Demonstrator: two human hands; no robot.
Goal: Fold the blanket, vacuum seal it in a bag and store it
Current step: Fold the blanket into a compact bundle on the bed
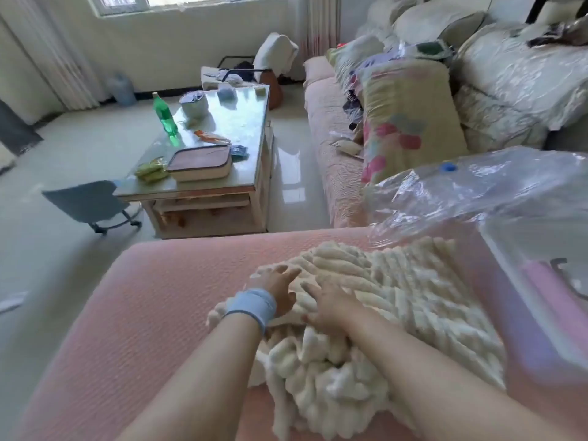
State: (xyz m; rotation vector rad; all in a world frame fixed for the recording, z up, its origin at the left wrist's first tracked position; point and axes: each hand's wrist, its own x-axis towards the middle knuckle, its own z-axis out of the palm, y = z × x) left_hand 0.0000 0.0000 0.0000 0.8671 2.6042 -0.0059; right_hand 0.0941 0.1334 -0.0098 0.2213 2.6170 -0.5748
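Cream, chunky-ribbed blanket [381, 300]: lies bunched on the pink sofa seat [159, 297] in front of me, far part flattened, near part heaped loose.

Left hand [280, 288], blue wristband [251, 305]: fingers spread, palm flat on the blanket's left edge.

Right hand [327, 305]: fingers a little apart, pressing the top layer; whether the fingertips pinch a fold I cannot tell, the frame being soft there.

Clear vacuum bag [477, 192], blue valve [448, 167]: crumpled just beyond the blanket, touching its far edge.

Risks, as I judge them:
- the loose near heap springs back and the fold comes out lopsided, since only the middle is pinned;
- thick pile makes a bundle too fat for the bag mouth;
- a sweep of my arm nudges the light bag away.
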